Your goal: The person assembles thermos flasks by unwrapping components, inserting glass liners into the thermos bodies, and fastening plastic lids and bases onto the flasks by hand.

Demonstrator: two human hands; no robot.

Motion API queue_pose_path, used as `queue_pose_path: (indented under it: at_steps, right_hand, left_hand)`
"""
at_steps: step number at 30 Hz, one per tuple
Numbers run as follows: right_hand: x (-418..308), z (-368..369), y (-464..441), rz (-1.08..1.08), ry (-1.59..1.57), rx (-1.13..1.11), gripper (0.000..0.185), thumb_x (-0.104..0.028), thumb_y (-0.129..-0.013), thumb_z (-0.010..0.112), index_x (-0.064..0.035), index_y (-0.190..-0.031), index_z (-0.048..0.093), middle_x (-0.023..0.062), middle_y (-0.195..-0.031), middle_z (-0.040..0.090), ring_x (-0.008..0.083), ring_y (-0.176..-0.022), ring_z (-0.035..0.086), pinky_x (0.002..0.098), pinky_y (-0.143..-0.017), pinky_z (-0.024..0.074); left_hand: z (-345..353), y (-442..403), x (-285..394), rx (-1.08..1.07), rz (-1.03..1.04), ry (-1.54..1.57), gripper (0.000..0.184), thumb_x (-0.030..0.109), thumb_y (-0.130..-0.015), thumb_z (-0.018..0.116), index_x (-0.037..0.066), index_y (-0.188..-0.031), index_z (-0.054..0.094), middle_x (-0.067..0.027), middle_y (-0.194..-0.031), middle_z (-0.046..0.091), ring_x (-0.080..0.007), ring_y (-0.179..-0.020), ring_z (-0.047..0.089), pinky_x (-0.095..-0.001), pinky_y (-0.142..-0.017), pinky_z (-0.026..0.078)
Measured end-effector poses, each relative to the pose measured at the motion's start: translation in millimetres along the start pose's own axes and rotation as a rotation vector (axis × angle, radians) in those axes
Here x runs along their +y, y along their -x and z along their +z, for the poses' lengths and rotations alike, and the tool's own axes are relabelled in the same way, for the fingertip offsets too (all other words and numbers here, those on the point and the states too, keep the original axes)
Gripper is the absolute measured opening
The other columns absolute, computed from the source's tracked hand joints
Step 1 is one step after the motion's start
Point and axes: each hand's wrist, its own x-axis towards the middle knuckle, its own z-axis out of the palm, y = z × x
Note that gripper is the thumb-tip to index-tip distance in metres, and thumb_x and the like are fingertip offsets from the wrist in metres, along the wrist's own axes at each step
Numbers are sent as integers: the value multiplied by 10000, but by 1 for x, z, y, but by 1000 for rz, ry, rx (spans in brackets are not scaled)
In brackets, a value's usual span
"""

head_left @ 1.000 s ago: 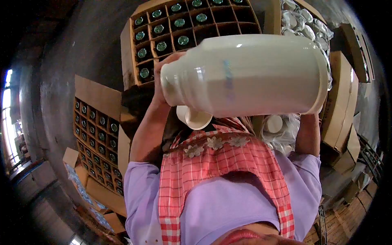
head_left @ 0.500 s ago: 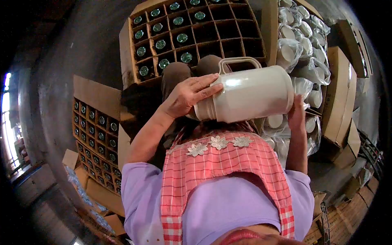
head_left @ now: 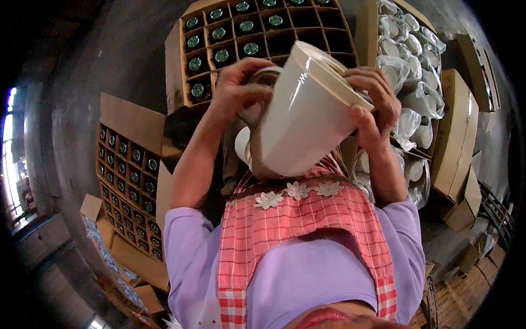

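A cream, glossy jug (head_left: 307, 115) hangs tilted over my lap, its wide rimmed end turned up and to the right. My left hand (head_left: 241, 90) is closed at the jug's handle on the left side; its fingers are partly hidden. My right hand (head_left: 378, 104) grips the wide rim, thumb on the outside and fingers bent over the end. A small round white part (head_left: 243, 145) shows beside the jug's lower end; I cannot tell whether it is attached.
Ahead stands a divided carton (head_left: 178, 71) with green-tinted glass pieces in several cells. Another divided carton (head_left: 131, 118) of similar pieces sits at the left. To the right, a box holds cream containers in plastic bags (head_left: 413, 71), beside a closed cardboard box (head_left: 455, 131).
The jug has turned from lying sideways to tilted, its wide end now up and right. My left hand has shifted to the handle, and my right hand has risen onto the rim.
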Motion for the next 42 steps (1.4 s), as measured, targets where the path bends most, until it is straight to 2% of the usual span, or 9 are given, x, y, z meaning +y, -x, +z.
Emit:
queue_pose_path:
  at_steps: [2, 7, 11, 15, 19, 27, 33, 37, 42]
  right_hand:
    - [2, 2, -21, -186, 7, -10, 424, -375, -698, 637, 8, -880, 612, 142, -881, 638, 297, -830, 591, 368, -748, 473]
    - [14, 10, -55, -394, 57, -63, 498, -429, -720, 642, -20, -1000, 603, 104, -1044, 624, 287, -981, 563, 369, -865, 426]
    - [26, 24, 3, 170, -62, 87, 461, -178, -758, 671, -18, -1164, 522, 142, -1170, 550, 249, -1044, 542, 339, -899, 420]
    - [7, 57, 116, 792, -299, -480, 613, -208, -654, 773, -38, -1183, 514, 162, -1075, 587, 257, -987, 584, 354, -843, 462]
    - [-11, 83, 103, 678, -215, -481, 929, -266, -628, 787, -66, -1368, 262, 247, -1178, 498, 389, -1115, 460, 414, -943, 374]
    - [5, 79, 66, 205, 21, -165, 830, -207, -583, 784, -183, -1312, 386, 266, -1360, 273, 456, -1220, 328, 484, -1002, 318]
    - [19, 68, 47, -271, 96, -45, 507, -229, -715, 659, -386, -1170, 498, 207, -1363, 308, 430, -1244, 327, 538, -995, 288]
    - [36, 44, 17, -347, -28, 6, 617, -235, -606, 713, -333, -1183, 518, 158, -1334, 357, 386, -1192, 378, 476, -924, 380]
    - [40, 60, 34, 696, -730, 261, 693, -457, -735, 637, -77, -1265, 400, 141, -1190, 468, 210, -1056, 494, 376, -884, 424]
  left_hand:
    - [0, 7, 5, 161, 113, 43, 237, 14, -756, 626, 27, -987, 573, -15, -803, 623, -55, -594, 532, -189, -500, 420]
    - [-9, -10, -1, 399, 509, -340, 182, -30, -815, 553, 17, -990, 536, -26, -781, 607, -74, -638, 536, -215, -567, 450]
    - [-42, -5, -48, 633, 299, -122, 153, -23, -857, 475, -3, -997, 533, -52, -848, 603, -117, -778, 566, -263, -699, 477]
    - [-85, 40, -88, 857, 229, 267, 306, 270, -900, 444, 74, -1128, 501, -76, -1107, 539, -211, -983, 538, -402, -796, 481]
    - [-35, 58, -65, 993, 172, 359, 375, 9, -811, 469, 41, -1184, 451, -97, -1058, 543, -213, -848, 574, -309, -643, 498]
    - [-48, 71, -95, 1064, -142, 692, 336, -21, -825, 385, 65, -1127, 505, -45, -819, 540, -109, -504, 433, -247, -435, 413]
    - [-8, 64, -62, 991, -353, 695, 211, 40, -838, 354, 32, -956, 529, -11, -602, 435, -111, -439, 386, -250, -417, 402]
    - [5, 52, -56, 1036, -303, 720, 145, 57, -833, 360, 47, -798, 501, 3, -579, 387, -130, -456, 392, -281, -464, 418]
    - [22, 20, -43, 1124, 21, 607, 140, 134, -851, 451, 76, -926, 554, -58, -789, 558, -176, -667, 540, -287, -564, 479]
